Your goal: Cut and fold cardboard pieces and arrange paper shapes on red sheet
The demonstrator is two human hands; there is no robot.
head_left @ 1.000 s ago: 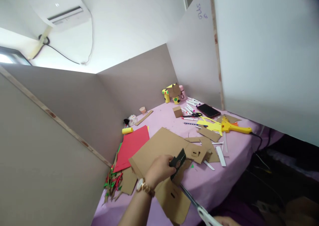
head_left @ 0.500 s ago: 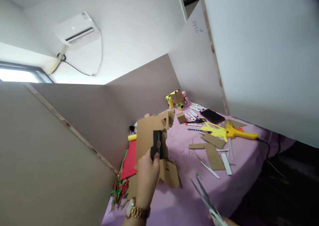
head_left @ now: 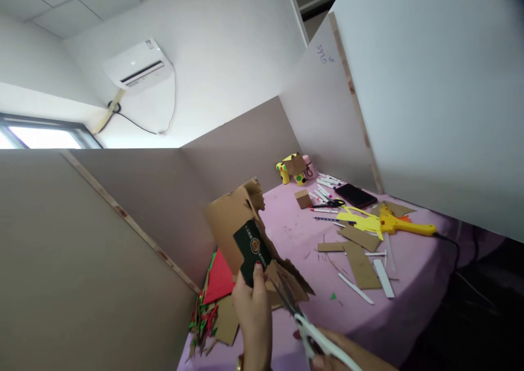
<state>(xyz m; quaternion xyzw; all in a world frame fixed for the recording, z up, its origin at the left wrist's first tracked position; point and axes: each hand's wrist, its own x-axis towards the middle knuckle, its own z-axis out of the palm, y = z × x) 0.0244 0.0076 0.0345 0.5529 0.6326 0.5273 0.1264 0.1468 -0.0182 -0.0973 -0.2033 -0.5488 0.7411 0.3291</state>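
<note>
My left hand (head_left: 251,305) grips a torn brown cardboard box piece (head_left: 225,221) by its dark green printed patch (head_left: 254,245), thumb on top. The cardboard is tilted above the table, with ragged edges on its right side. My right hand (head_left: 327,354), partly cut off by the lower edge of the view, is closed around white-handled scissors (head_left: 307,327). The scissor blades are slightly apart and point up and left at the lower part of the cardboard. Whether they touch it I cannot tell.
On the pink tablecloth (head_left: 286,218) lie cardboard strips (head_left: 362,264), a yellow glue gun (head_left: 405,226), a phone (head_left: 355,195), markers (head_left: 323,193) and black scissors (head_left: 329,203). A yellow spotted figure (head_left: 292,169) stands behind. Red sheet (head_left: 219,278) and scraps (head_left: 200,322) lie left. Partitions (head_left: 245,136) enclose the table.
The scissors have moved left and up to the cardboard. My left hand has turned the cardboard, so its top leans left and the green patch is tilted. The camera view has shifted slightly.
</note>
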